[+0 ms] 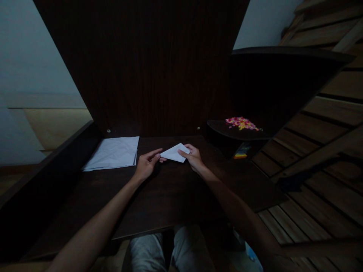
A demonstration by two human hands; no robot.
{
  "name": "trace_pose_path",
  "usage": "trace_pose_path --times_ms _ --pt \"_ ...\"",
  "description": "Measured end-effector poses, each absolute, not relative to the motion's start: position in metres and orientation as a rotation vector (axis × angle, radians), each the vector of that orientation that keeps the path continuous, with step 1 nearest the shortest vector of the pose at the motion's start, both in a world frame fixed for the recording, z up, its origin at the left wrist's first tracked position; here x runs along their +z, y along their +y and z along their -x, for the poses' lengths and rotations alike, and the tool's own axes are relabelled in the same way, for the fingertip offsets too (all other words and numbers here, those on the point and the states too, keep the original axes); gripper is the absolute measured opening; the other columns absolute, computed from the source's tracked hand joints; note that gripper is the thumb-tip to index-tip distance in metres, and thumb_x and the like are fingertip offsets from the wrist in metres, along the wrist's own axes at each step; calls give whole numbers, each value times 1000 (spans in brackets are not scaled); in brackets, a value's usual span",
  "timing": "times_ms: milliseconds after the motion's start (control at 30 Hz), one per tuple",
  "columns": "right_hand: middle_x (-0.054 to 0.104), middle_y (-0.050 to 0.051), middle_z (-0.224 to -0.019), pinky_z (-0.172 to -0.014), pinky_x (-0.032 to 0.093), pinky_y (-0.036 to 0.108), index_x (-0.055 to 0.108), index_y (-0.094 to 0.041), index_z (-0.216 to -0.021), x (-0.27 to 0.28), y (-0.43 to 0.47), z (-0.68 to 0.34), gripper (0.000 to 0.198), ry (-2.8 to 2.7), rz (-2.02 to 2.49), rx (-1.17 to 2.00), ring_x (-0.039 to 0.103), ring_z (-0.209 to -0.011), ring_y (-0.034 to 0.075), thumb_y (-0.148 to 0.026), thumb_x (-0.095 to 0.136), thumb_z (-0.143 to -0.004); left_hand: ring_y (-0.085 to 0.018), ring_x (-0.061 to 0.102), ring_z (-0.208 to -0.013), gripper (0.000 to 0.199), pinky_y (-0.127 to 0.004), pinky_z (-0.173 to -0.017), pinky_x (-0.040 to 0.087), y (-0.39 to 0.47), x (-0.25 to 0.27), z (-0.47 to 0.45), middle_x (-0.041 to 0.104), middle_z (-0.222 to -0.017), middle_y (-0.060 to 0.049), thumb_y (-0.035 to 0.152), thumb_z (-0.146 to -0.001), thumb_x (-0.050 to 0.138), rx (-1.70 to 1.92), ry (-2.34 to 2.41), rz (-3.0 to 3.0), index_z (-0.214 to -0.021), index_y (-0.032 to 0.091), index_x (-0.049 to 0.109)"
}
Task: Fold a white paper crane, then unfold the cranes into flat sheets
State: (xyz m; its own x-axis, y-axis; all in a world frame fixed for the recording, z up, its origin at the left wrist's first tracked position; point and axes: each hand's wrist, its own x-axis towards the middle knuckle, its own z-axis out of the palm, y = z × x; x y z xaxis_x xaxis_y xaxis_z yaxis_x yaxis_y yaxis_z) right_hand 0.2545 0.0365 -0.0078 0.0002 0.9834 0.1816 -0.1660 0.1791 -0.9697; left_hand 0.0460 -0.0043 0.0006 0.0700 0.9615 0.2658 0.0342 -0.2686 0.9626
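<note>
Above the dark desk (170, 189) I hold a small folded white paper (173, 153), shaped like a kite with its narrow point to the left. My right hand (194, 156) grips its wide right end, thumb on top and fingers behind. At the narrow tip, my left hand (147, 162) pinches the paper between thumb and fingers, its index finger stretched out above. Left of that hand lies a stack of white paper sheets (113, 153), slightly creased.
Small pink, red and yellow pieces (242, 122) lie heaped on a rounded corner shelf (218, 126) at the right. Below it stands a small dark and yellow box (242, 150). A tall dark panel (153, 68) rises behind the desk; wooden slats (326, 181) are at the right.
</note>
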Motion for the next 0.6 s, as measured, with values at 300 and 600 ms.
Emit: trace_pose_path --times_ms 300,600 --pt "70 0 -75 -64 49 26 62 -19 -77 -8 30 -249 35 -1245 905 1297 64 -66 16 -32 84 -52 -19 70 -80 68 -32 -77 55 -4 1 -46 73 -85 -6 44 -71 73 1436 1090 -1410 -127 12 53" --pt "70 0 -75 -64 50 26 62 -19 -75 -8 28 -244 37 -1282 916 1316 65 -68 16 -31 85 -50 -21 70 -73 58 -30 -66 56 -7 3 -48 72 -80 -6 39 -65 78 1368 1178 -1466 -114 13 64"
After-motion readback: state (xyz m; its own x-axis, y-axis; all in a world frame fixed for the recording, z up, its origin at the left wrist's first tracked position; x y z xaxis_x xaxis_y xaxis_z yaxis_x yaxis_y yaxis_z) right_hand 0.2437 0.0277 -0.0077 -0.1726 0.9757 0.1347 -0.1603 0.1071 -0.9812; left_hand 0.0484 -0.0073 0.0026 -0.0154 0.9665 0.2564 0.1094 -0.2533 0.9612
